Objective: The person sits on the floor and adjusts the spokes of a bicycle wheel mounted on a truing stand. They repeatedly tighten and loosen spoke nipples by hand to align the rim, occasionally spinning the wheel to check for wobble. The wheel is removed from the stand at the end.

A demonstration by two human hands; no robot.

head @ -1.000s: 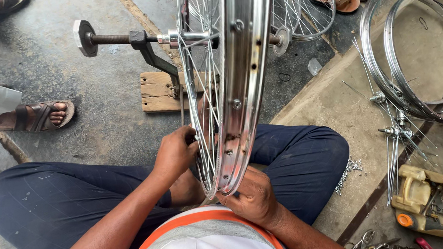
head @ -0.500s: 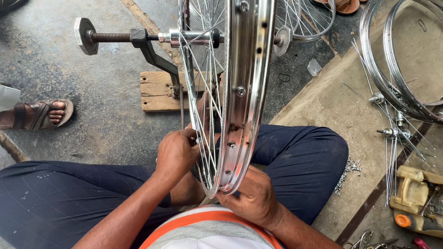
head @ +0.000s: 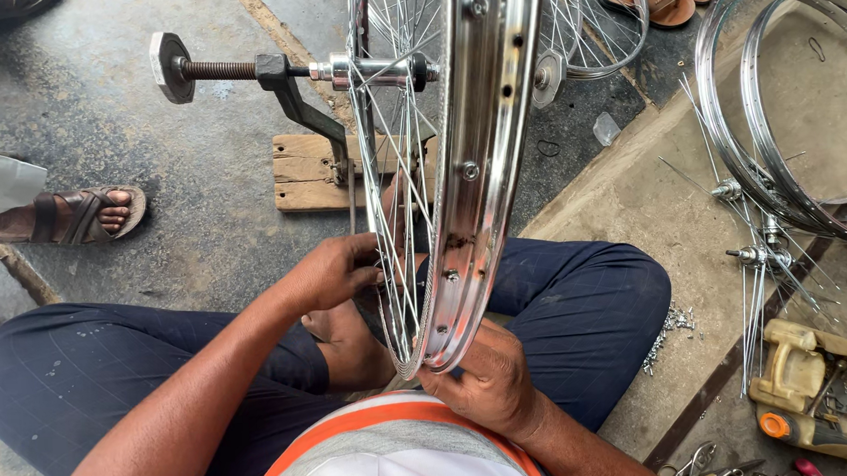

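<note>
A shiny steel bicycle wheel rim (head: 482, 159) with thin spokes (head: 392, 173) stands upright on a dark metal truing stand (head: 294, 96), its hub (head: 373, 71) on a threaded axle. My left hand (head: 334, 270) reaches in among the spokes near the rim's lower part, fingers pinched on them. My right hand (head: 482, 378) grips the bottom of the rim from below. I sit cross-legged in dark blue trousers behind the wheel.
The stand is fixed to a wooden block (head: 311, 171) on the concrete floor. Bare rims (head: 789, 108) and loose hubs with spokes (head: 757, 252) lie at right, small metal nipples (head: 670, 327) scattered, a yellow tool tray (head: 821, 392) at lower right. Another person's sandalled foot (head: 80, 215) rests at left.
The rim has turned a little on the stand. My left hand has shifted slightly along the spokes; my right hand stays on the rim's bottom.
</note>
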